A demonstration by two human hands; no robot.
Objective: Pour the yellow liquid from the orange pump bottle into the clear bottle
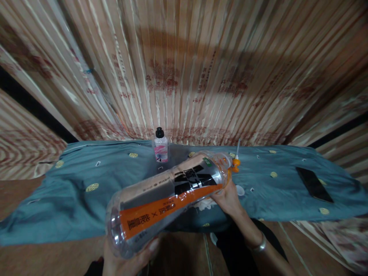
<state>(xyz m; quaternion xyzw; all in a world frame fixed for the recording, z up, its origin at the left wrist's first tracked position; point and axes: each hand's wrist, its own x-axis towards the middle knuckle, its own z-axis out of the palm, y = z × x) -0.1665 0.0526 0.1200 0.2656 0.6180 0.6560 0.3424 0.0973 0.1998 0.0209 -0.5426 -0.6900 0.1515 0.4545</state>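
I hold a large clear plastic bottle (166,195) with an orange and black label tilted on its side in front of me. My left hand (126,260) cups its base near the bottom of the view, fingers wrapped under it. My right hand (227,197) grips the bottle near its neck, just below the orange cap (235,164) with a thin white nozzle. A small clear bottle (160,147) with a black cap and pink label stands upright on the blue-grey cloth (86,184) behind the big bottle.
A dark phone (314,184) lies flat on the cloth at the right. A small white round piece (240,190) lies on the cloth beside my right hand. A striped patterned curtain (184,69) hangs behind the cloth-covered surface. A bracelet (258,245) is on my right wrist.
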